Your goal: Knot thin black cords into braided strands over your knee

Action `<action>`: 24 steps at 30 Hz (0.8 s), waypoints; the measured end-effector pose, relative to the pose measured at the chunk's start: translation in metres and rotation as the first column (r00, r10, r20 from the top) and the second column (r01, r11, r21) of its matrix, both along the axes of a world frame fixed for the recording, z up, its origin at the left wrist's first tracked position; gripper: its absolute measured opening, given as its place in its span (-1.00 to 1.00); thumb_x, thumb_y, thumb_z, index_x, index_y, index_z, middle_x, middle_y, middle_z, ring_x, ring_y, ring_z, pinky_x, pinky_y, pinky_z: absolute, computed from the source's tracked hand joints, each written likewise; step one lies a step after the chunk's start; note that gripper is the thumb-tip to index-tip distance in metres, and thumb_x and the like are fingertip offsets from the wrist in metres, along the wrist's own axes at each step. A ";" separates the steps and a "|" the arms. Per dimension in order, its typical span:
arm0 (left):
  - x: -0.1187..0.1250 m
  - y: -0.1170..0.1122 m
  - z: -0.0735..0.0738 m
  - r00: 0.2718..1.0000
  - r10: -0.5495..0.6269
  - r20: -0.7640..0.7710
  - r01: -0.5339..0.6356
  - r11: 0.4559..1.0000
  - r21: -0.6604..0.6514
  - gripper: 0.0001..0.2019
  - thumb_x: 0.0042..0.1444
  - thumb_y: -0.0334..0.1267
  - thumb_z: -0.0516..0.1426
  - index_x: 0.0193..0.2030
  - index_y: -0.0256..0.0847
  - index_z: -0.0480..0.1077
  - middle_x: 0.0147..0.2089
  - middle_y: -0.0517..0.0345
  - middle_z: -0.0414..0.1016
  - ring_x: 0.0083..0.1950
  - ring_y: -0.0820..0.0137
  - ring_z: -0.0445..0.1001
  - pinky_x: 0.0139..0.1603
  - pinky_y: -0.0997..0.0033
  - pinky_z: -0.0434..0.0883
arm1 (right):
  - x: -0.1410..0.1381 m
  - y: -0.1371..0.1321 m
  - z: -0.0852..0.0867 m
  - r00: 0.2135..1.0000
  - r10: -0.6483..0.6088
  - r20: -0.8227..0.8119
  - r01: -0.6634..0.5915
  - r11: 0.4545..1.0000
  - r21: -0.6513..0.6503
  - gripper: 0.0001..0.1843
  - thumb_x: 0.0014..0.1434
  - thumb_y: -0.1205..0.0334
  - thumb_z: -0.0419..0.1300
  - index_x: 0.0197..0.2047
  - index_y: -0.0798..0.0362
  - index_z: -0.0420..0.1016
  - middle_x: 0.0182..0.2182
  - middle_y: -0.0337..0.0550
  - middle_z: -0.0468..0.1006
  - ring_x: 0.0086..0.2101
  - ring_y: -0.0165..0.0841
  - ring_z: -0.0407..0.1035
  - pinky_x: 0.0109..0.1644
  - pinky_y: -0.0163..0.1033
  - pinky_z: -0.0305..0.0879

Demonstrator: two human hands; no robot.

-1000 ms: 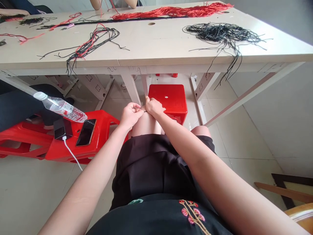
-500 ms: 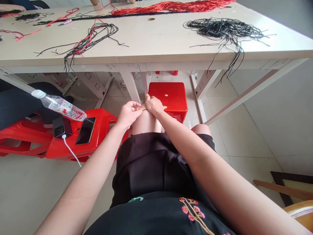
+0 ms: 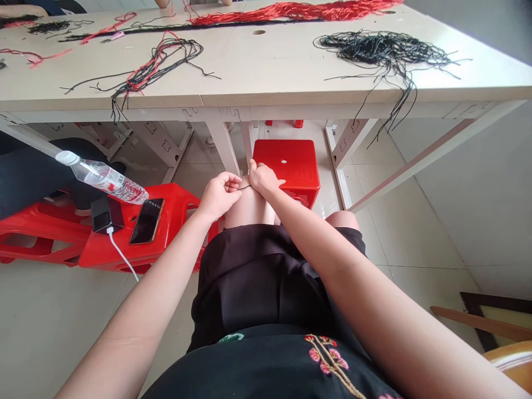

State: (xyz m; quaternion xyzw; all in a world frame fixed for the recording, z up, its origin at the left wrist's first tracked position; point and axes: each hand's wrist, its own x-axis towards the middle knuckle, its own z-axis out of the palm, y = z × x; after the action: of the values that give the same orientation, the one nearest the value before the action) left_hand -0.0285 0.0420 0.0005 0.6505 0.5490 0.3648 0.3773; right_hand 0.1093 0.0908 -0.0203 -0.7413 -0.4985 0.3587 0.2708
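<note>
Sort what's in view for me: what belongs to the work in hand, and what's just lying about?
In use: left hand, right hand, pinching a thin dark cord over the knee; black cord pile, red cord bundle and mixed strands on the table.
Lying about: water bottle, phone, charger on a red stool.

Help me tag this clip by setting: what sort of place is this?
Probably a small cord-craft workshop: a long table strewn with red cords and black cords, and the left hand and right hand pinching a thin cord at the knee.
</note>
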 end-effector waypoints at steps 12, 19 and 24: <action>-0.001 0.002 -0.007 0.998 0.057 0.005 -0.057 0.998 -0.014 -0.79 -0.13 -0.35 0.17 -0.27 -0.18 0.39 -0.39 0.20 0.42 -0.39 0.47 0.35 -0.34 0.47 0.30 | -0.001 0.000 -0.005 1.000 0.002 -0.017 -0.001 0.999 0.036 -0.38 0.23 -0.20 -0.28 -0.18 0.03 0.45 -0.11 0.00 0.54 0.02 0.02 0.33 0.20 0.48 -0.45; 0.001 0.001 -0.007 0.999 0.029 -0.018 -0.030 0.998 -0.052 -0.79 -0.07 -0.36 0.08 -0.22 -0.14 0.34 -0.45 0.25 0.38 -0.51 0.48 0.28 -0.43 0.46 0.24 | -0.001 0.000 -0.004 1.000 0.012 -0.014 -0.011 0.999 0.040 -0.38 0.24 -0.19 -0.28 -0.19 0.03 0.44 -0.10 0.00 0.53 0.03 0.02 0.32 0.20 0.48 -0.40; 0.000 0.002 -0.008 1.000 0.002 -0.030 -0.004 0.999 -0.052 -0.76 -0.05 -0.38 0.06 -0.19 -0.13 0.33 -0.42 0.23 0.44 -0.46 0.46 0.33 -0.40 0.45 0.25 | -0.002 0.000 -0.005 1.000 0.010 -0.012 -0.010 0.999 0.044 -0.38 0.23 -0.20 -0.28 -0.19 0.02 0.45 -0.11 -0.01 0.54 0.01 0.01 0.34 0.21 0.46 -0.39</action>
State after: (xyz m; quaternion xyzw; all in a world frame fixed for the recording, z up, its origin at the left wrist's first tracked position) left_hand -0.0286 0.0438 -0.0073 0.6451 0.5648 0.3412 0.3853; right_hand 0.1075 0.0904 -0.0254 -0.7304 -0.5083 0.3534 0.2885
